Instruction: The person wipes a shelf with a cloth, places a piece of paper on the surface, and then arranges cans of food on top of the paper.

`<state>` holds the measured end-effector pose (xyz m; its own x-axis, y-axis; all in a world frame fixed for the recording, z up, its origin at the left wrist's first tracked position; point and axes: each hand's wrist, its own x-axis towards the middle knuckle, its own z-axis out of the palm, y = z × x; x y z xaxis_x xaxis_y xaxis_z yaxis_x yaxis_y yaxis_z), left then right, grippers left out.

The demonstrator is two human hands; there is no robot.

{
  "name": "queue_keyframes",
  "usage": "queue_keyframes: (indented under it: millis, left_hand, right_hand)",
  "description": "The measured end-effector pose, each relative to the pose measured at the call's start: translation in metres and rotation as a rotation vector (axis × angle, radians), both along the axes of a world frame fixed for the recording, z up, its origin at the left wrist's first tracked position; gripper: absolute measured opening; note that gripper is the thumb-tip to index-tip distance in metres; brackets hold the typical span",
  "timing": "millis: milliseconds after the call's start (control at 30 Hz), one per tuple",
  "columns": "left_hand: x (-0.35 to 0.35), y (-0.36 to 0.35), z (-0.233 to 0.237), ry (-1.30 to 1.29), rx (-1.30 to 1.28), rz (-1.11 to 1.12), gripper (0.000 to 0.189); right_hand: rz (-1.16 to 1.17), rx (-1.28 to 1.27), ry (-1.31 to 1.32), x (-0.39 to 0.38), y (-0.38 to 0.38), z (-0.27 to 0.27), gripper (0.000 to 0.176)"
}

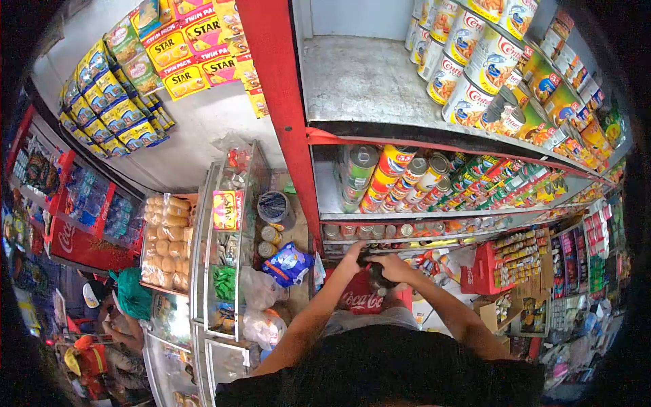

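Note:
Both hands are low in front of my body, close to the bottom of the canned-goods shelves. My left hand is closed around the upper end of a dark, bottle-shaped object. My right hand is wrapped over the same object from the other side. Its exact kind is hard to make out, since fingers cover part of it. Below the hands is a red Coca-Cola crate, partly hidden by my arms and legs.
Tall cans fill the upper shelf's right side, with more cans below. A glass display case stands at left, beside packed bread rolls. A red crate and cardboard box sit at right. People are beyond the counter.

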<state>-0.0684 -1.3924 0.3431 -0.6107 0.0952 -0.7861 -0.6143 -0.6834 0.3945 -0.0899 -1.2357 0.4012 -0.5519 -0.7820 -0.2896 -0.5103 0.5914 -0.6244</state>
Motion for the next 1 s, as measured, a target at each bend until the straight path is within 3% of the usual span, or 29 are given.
queue_keyframes:
  millis: [33, 100, 200, 267, 367, 400, 500, 533, 567, 633, 700, 833, 900, 1000]
  left_hand:
    - [-0.002, -0.006, 0.02, 0.008, 0.002, 0.0, 0.035]
    - [-0.005, -0.021, 0.054, 0.388, -0.345, 0.022, 0.027]
    - [-0.008, -0.043, 0.143, 0.703, -0.597, 0.045, 0.017]
    - [0.0, -0.052, 0.216, 0.909, -0.933, 0.184, 0.013]
    - [0.012, -0.074, 0.299, 1.382, -1.652, 0.565, 0.01]
    - [0.012, -0.082, 0.318, 1.464, -1.785, 0.613, 0.014]
    - [-0.013, -0.095, 0.353, 1.639, -2.081, 0.654, 0.023]
    - [-0.017, -0.096, 0.36, 1.594, -2.129, 0.553, 0.026]
    - [-0.022, -0.097, 0.359, 1.6, -2.127, 0.563, 0.026]
    - [-0.035, -0.103, 0.349, 1.559, -2.224, 0.501, 0.027]
    - [-0.037, -0.105, 0.346, 1.571, -2.224, 0.554, 0.028]
    - [-0.043, -0.109, 0.344, 1.611, -2.221, 0.609, 0.031]
    - [-0.041, -0.108, 0.342, 1.599, -2.237, 0.578, 0.031]
    - [-0.041, -0.107, 0.342, 1.623, -2.192, 0.584, 0.031]
  right_hand:
    - [0.057, 0.071, 0.033, -0.006, -0.006, 0.045, 0.054]
    - [0.167, 0.184, 0.164, -0.004, -0.018, 0.172, 0.055]
    - [0.165, 0.038, 0.437, 0.002, -0.022, 0.315, 0.055]
    - [0.044, -0.109, 0.541, 0.014, -0.028, 0.385, 0.063]
    - [-0.058, -0.327, 1.019, 0.006, -0.046, 0.435, 0.061]
    - [-0.117, -0.254, 1.188, -0.002, -0.055, 0.448, 0.058]
    - [-0.108, -0.248, 1.539, -0.07, -0.101, 0.454, 0.043]
    - [-0.087, -0.09, 1.449, -0.075, -0.126, 0.462, 0.037]
    - [-0.062, -0.133, 1.378, -0.109, -0.147, 0.458, 0.031]
    - [-0.119, 0.038, 1.472, -0.168, -0.192, 0.443, 0.023]
    - [-0.095, 0.226, 1.332, -0.207, -0.226, 0.429, 0.023]
    - [0.143, 0.162, 1.251, -0.252, -0.226, 0.39, 0.024]
    - [0.15, -0.134, 1.177, -0.282, -0.222, 0.375, 0.026]
    - [0.154, 0.04, 1.188, -0.285, -0.214, 0.381, 0.028]
